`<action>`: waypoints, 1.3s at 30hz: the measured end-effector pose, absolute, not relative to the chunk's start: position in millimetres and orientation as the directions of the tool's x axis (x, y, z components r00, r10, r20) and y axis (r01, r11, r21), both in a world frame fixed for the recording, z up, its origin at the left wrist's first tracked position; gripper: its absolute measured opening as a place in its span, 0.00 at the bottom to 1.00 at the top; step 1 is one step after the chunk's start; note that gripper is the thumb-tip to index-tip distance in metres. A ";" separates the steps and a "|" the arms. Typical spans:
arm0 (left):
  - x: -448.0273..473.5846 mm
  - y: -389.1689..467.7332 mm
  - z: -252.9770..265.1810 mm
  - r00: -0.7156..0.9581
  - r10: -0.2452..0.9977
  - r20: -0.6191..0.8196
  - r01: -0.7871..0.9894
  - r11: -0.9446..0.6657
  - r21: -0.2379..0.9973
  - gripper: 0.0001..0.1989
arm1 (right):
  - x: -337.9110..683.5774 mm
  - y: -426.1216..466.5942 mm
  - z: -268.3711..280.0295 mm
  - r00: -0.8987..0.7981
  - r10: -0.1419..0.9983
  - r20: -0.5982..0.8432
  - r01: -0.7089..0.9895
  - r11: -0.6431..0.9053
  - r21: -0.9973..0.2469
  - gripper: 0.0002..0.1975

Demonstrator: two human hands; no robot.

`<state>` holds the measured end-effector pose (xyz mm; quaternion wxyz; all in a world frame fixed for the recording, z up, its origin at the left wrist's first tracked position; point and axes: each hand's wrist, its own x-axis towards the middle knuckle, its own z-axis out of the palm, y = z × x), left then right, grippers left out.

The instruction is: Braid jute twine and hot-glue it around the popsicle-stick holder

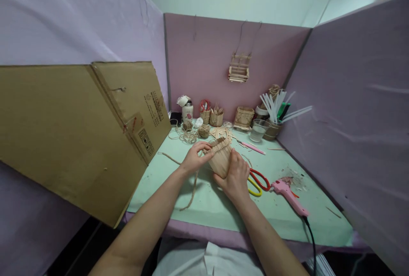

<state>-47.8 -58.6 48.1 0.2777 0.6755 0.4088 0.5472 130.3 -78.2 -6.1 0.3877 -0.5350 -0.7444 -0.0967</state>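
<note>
A small basket of thin wooden sticks (220,162), trimmed with braided twine along its rim, is tilted between my hands over the table. My left hand (198,156) pinches the rim on its left side. Around the lower right side, my right hand (235,176) wraps with the thumb underneath. Loose ends of jute twine (192,193) trail on the table below my left hand. Just right of my right hand lie scissors with red and yellow handles (260,180), their blades hidden behind the hand.
A pink glue gun (290,197) with a black cord lies at right. Behind stand a glass of water (258,130), a pot of glue sticks (272,130), stick holders (216,117) and twine balls (203,130). A pink pen-like tool (252,147) lies mid-table. Cardboard (128,127) leans at left.
</note>
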 end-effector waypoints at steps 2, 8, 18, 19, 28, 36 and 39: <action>-47.0 -59.4 47.7 0.077 0.855 0.514 0.257 -0.515 0.818 0.06 | 130.6 -78.2 -6.1 -0.128 0.720 0.682 0.869 0.413 -0.272 0.51; -48.5 -59.2 48.2 0.097 0.843 0.529 0.263 -0.534 0.803 0.06 | 131.0 -77.0 -7.5 -0.116 0.715 0.689 0.867 0.411 -0.280 0.50; -50.2 -54.6 44.6 0.097 0.846 0.524 0.220 -0.532 0.818 0.14 | 132.0 -73.1 -12.2 -0.095 0.720 0.688 0.853 0.414 -0.316 0.52; -51.1 -53.8 44.2 0.082 0.852 0.517 0.220 -0.522 0.824 0.15 | 132.2 -72.3 -12.8 -0.083 0.720 0.689 0.850 0.412 -0.328 0.52; -54.0 -50.1 43.6 -0.022 0.880 0.474 0.121 -0.468 0.875 0.18 | 134.7 -69.5 -15.2 -0.004 0.722 0.691 0.802 0.416 -0.429 0.54; -58.2 -43.1 39.7 -0.385 0.839 0.384 0.089 -0.381 0.920 0.12 | 136.3 -74.2 -11.3 -0.058 0.733 0.677 0.790 0.448 -0.418 0.53; -58.1 -46.7 39.9 -0.375 0.875 0.305 0.065 -0.304 0.950 0.18 | 137.0 -77.3 -8.4 -0.108 0.705 0.701 0.806 0.475 -0.353 0.53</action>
